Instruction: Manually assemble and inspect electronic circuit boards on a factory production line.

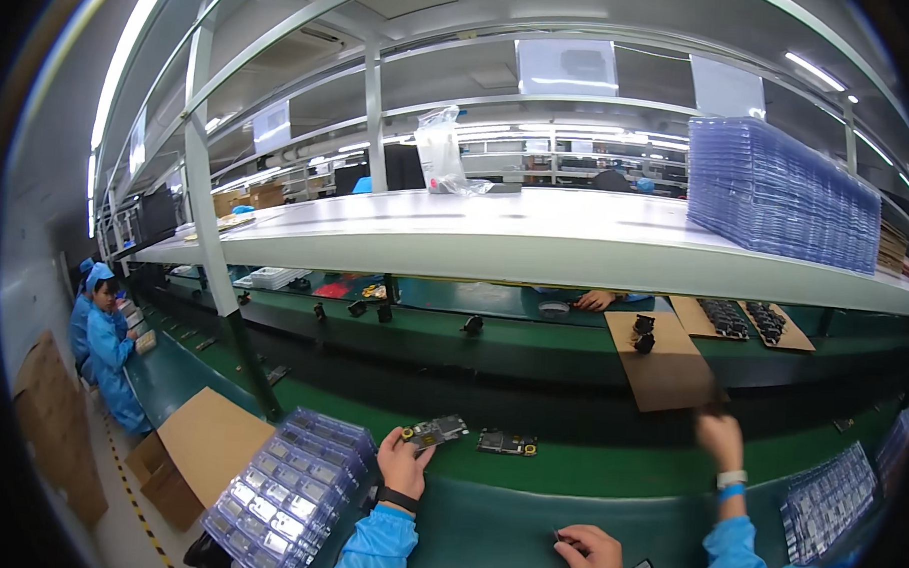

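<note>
Circuit board [435,431], dark with a round yellow part: in the head view it sits just right of the tray stack [292,494], pinched between thumb and fingers of the left hand [403,469]. Farther right of the stack, a second board [507,443] lies on the green surface [588,461]. The right hand [592,559], well right of the stack, curls its thumb and forefinger near a small dark sliver; whether they clamp it, I cannot tell. The step seems to be handling this board; the next move probably calls for a steady edge grip, clear of the stack.
</note>
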A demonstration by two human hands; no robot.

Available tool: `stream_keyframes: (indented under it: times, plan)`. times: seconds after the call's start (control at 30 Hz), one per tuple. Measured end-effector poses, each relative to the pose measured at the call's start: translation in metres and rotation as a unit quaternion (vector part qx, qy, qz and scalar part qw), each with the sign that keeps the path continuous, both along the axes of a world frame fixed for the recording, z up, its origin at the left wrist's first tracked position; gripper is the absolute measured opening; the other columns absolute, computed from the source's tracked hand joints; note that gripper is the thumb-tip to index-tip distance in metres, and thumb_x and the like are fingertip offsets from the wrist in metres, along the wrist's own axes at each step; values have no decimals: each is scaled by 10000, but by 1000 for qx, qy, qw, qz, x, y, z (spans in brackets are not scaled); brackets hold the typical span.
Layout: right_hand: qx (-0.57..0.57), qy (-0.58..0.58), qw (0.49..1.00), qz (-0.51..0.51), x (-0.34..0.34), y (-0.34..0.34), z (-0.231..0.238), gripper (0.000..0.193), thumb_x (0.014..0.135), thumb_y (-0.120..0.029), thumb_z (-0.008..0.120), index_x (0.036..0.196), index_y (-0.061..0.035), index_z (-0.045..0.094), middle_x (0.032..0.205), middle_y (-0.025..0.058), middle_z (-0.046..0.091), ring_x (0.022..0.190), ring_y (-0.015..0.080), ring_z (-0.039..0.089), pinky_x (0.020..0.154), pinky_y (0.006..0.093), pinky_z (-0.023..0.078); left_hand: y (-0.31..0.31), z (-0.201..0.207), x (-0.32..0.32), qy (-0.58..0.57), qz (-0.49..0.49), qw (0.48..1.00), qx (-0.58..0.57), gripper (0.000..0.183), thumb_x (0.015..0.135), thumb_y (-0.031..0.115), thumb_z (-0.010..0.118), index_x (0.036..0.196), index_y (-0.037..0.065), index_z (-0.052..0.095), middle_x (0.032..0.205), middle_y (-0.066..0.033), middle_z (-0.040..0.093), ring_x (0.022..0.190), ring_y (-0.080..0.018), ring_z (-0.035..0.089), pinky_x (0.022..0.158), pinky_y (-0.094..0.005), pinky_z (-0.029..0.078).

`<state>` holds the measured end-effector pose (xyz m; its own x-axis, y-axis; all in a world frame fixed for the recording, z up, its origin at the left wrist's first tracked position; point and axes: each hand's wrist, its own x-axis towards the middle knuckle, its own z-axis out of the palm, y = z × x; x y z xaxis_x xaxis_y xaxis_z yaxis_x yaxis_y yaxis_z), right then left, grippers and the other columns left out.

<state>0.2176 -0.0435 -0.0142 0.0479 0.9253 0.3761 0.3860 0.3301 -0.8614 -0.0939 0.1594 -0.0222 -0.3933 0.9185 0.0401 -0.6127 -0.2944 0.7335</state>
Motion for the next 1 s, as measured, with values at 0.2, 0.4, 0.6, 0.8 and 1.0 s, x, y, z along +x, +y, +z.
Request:
stream_keyframes:
  times: [0.2,0.4,0.6,0.8,1.0]
  plan:
    - [98,4,995,-17,5,1,0,158,873,-56,758,1026,-21,740,1066,125,725,856,220,703,738,291,555,-66,40,30,35,-195,980,-17,432,927,-82,511,1339,41,475,1272,-161,600,1155,-337,641,975,-566,564]
    - [63,67,994,-54,9,-2,5,149,910,-12,726,1056,13,709,1101,109,695,972,176,669,819,264,528,-124,13,53,119,-376,912,-111,374,971,-37,562,1336,32,515,1304,-110,598,1153,-236,646,941,-437,608]
    - [30,110,993,-30,4,-1,2,152,919,-2,716,1068,26,702,1143,119,680,1030,195,665,869,283,537,-138,-39,86,235,-354,902,-76,454,986,1,579,1412,14,423,1328,-123,581,1155,-170,618,887,-331,610]
    - [38,51,998,-15,4,0,5,156,905,0,725,1057,33,705,1144,132,682,1047,224,673,887,307,544,-132,-49,85,228,-383,890,-97,506,1039,154,580,1477,40,354,1373,-94,528,1173,-195,592,887,-376,616]
    - [63,-40,997,-6,-1,-5,19,122,879,-48,739,980,21,737,1094,158,717,1020,291,693,891,347,539,-156,-24,96,228,-300,926,-2,229,1047,103,538,1260,22,511,1006,-37,633,911,-112,620,789,-261,523]
